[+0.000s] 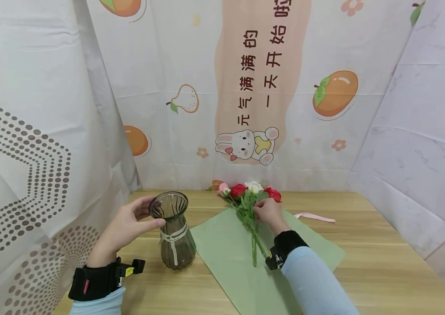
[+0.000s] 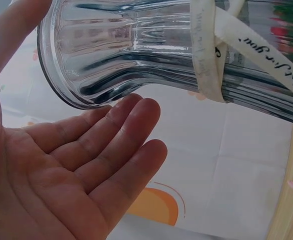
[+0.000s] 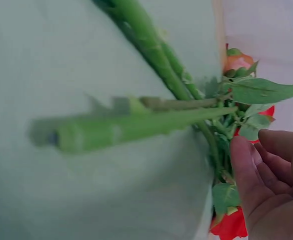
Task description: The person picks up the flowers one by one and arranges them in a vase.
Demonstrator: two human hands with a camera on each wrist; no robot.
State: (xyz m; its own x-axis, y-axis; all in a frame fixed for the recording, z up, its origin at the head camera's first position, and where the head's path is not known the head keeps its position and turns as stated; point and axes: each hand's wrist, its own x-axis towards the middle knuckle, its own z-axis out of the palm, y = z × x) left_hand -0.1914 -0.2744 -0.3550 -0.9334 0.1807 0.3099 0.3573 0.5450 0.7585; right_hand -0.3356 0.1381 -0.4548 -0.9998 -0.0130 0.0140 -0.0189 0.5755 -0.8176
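Observation:
A grey, ribbed glass vase point(image 1: 177, 247) stands upright on the table, a cream ribbon point(image 2: 209, 50) with printed words tied around its neck. Beside its flared rim is my left hand point(image 1: 129, 223), thumb at the front of the rim and fingers extended behind; the left wrist view shows the palm point(image 2: 46, 185) open. Artificial roses lie on a pale green sheet point(image 1: 226, 253): pink point(image 1: 224, 189), red point(image 1: 239, 191), white point(image 1: 254, 187) and another red point(image 1: 273, 194). My right hand point(image 1: 269, 213) reaches over their leafy stems point(image 3: 146, 45), thumb and fingertips bent near the leaves; no stem shows between them.
On the table's right side, a pink ribbon point(image 1: 317, 216) lies partly over the wood point(image 1: 383, 253) beside the green sheet. A printed fabric backdrop point(image 1: 190, 144) rises behind the table, with curtains point(image 1: 41, 109) at the left and right.

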